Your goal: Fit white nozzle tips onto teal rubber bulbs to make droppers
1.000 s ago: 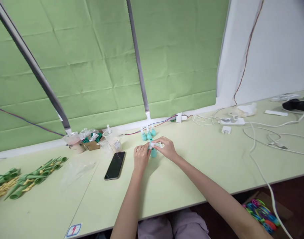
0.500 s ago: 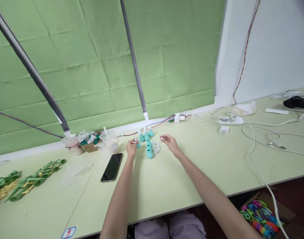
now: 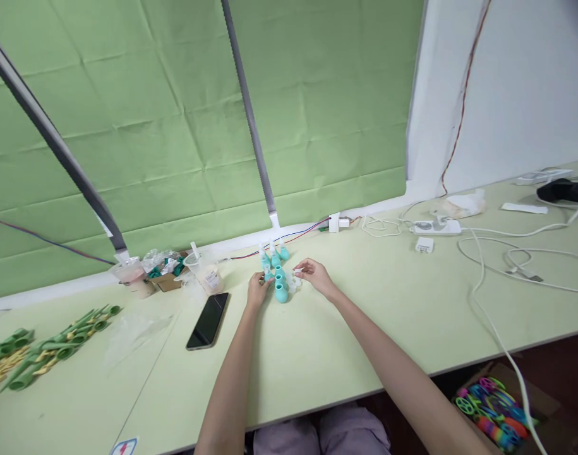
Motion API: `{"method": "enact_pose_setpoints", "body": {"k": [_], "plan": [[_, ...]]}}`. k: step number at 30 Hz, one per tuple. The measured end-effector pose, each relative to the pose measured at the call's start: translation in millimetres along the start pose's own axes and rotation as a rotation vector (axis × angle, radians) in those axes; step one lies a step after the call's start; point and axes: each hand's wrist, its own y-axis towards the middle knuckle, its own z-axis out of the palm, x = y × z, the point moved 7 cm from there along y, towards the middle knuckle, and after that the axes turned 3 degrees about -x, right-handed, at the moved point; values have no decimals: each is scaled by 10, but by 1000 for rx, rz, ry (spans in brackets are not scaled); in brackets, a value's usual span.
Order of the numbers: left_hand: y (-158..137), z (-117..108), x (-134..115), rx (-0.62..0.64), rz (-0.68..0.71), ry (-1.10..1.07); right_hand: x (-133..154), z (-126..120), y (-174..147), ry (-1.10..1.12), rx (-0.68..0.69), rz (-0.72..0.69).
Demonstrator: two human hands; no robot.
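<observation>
Small teal flask-shaped pieces stand in rows on the table. Several at the back, such as this teal flask (image 3: 275, 259), carry clear white tops. Nearer me, a teal flask without a top (image 3: 282, 293) shows its round open mouth. My left hand (image 3: 258, 291) is closed with its fingertips on a capped teal flask (image 3: 268, 274) at the left of the group. My right hand (image 3: 316, 278) pinches a small white top (image 3: 297, 271) over the right side. Below it lie loose white tops (image 3: 292, 285), partly hidden by the fingers.
Left of my arm lies a phone (image 3: 208, 321). Behind it stand a drink cup (image 3: 211, 278), a small cardboard box (image 3: 169, 282) and another cup (image 3: 136, 278). Green and yellow plastic parts (image 3: 64, 341) spread at far left. A power strip (image 3: 437, 227) and white cables occupy the right.
My left hand has lowered from the flask's top to its side, bringing the flask closer to the row. My right hand has moved left, still pinching a small white top.
</observation>
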Motion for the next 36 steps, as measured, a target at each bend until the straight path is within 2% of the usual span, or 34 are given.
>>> {"method": "enact_pose_setpoints", "body": {"k": [7,13,15,18,19,20,23,25,28,32,36], "plan": [[64,2,43,-23,-26,42,-65,36,-18,42,0,-1],[48,17,18,26,-48,43,-42,-26,-1,9,-63,-1],[-19,-120,-125,-100,-11,75,-37,-53,4,-4,-92,-5],[-280,-489,-559,-560,182,192,-40,-69,4,-24,-131,8],[-370,-524,-711,-611,254,218,-36,-55,-1,-26,-132,11],[-426,-478,-856,-550,335,239,-29,-29,-11,-28,-125,11],[-560,-83,-1127,-82,508,294,14,109,-69,-24,-61,-5],[-656,90,-1168,62,542,306,38,200,-125,-25,-29,-20],[-719,153,-1125,57,538,299,33,280,-192,-23,-17,-34],[-719,62,-1044,-32,522,319,-11,334,-220,7,26,-39],[-731,-18,-1080,-110,583,357,13,296,-218,-71,-6,-56]]}}
